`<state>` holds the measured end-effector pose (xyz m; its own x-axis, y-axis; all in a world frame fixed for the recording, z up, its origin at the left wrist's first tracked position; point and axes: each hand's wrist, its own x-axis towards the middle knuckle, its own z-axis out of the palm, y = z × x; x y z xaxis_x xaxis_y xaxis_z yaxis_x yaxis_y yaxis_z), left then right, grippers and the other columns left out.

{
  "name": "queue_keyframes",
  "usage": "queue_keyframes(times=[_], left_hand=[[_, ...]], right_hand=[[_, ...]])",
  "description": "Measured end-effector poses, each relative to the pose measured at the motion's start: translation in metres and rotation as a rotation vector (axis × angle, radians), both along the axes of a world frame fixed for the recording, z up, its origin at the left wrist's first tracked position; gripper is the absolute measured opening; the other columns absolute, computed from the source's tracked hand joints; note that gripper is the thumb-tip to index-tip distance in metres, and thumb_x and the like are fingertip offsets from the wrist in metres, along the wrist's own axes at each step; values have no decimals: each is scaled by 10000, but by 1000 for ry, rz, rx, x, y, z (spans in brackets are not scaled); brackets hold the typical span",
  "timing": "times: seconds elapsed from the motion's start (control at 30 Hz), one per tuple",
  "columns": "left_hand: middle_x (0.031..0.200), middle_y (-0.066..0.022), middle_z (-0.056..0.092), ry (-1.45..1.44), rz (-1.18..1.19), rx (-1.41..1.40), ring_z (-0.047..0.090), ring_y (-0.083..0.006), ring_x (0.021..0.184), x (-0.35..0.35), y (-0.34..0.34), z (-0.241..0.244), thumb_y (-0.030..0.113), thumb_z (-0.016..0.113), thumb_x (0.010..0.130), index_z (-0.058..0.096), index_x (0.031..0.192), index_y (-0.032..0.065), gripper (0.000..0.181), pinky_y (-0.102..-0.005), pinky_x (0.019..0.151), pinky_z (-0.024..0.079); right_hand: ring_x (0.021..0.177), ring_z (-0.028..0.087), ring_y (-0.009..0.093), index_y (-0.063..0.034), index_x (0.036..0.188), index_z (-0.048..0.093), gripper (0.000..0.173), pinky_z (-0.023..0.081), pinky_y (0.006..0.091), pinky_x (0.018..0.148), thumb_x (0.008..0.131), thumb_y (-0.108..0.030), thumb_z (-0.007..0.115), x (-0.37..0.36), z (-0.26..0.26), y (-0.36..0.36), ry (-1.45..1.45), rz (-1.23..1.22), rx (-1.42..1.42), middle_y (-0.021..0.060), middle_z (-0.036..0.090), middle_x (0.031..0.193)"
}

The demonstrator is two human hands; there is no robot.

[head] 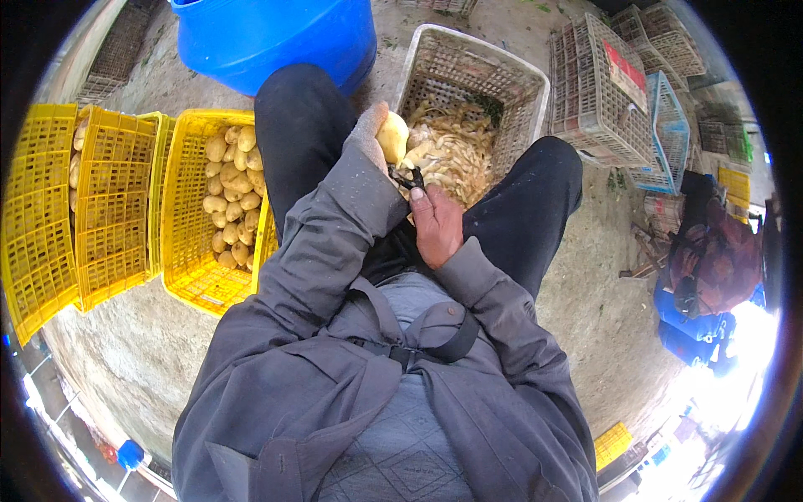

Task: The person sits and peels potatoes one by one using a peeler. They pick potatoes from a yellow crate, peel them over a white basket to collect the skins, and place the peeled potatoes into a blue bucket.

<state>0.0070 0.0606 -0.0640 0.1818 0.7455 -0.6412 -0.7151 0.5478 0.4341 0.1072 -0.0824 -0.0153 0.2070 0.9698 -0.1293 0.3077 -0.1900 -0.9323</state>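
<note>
My left hand (366,137), in a pale knit glove, grips a peeled yellowish potato (393,139) between my knees. A black-handled peeler (411,177) is held in my bare right hand (437,223), its head close to the potato's lower end. Beneath and beyond both hands stands a grimy white plastic crate (477,51). Long peelings (461,147) lie heaped in it, with a dark green clump at the back. To my left, a yellow plastic crate (179,210) contains many potatoes (232,182); my leg and sleeve cover its right side.
A large blue plastic tub (276,41) stands beyond my left knee. More yellow crates (116,207) line the far left, some potatoes showing inside. Stacked grey crates (602,94) and a light blue crate (665,135) stand at right, near a person in dark red clothing (715,257).
</note>
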Motion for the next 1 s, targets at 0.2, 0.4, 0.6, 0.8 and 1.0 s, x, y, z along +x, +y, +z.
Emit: queue_keyframes(times=[0.2, 0.4, 0.6, 0.8, 1.0], left_hand=[[1035, -219, 639, -314, 49, -7, 636, -394, 986, -4, -7, 43, 384, 566, 973, 593, 1117, -28, 437, -524, 898, 564], [1099, -165, 646, -116, -53, 189, 644, -333, 1040, -6, -19, 54, 317, 683, 918, 610, 1201, 20, 416, -471, 864, 572], [1079, -89, 655, -55, -82, 316, 666, -242, 963, -8, -18, 39, 308, 743, 904, 630, 1226, 82, 409, -376, 740, 577], [1067, -102, 653, -77, -154, 306, 669, -190, 929, -7, -16, 41, 135, 689, 936, 612, 1211, 26, 306, -343, 746, 577], [1019, -115, 681, 218, -139, 477, 688, -208, 858, -5, -17, 27, 248, 597, 982, 658, 1166, 27, 294, -335, 698, 576]], right_hand=[[595, 479, 216, 9, 875, 560, 368, 407, 387, 578, 1055, -311, 532, 17, -19, -7, 146, -132, -116, 118, 530, 659], [488, 412, 83, -43, 827, 596, 359, 320, 268, 453, 1060, -308, 532, 41, -20, 2, -162, -21, 231, -7, 492, 600], [490, 397, 65, -49, 851, 593, 315, 302, 264, 441, 1052, -288, 548, 52, -2, 11, 277, -140, -83, -36, 457, 605], [492, 377, 63, -39, 863, 582, 357, 294, 254, 459, 1060, -331, 520, 53, 22, 48, 206, -13, 40, -42, 428, 606], [476, 366, 63, -32, 834, 579, 384, 278, 264, 463, 1053, -343, 528, 42, 18, 64, 226, 43, -51, -33, 447, 594]])
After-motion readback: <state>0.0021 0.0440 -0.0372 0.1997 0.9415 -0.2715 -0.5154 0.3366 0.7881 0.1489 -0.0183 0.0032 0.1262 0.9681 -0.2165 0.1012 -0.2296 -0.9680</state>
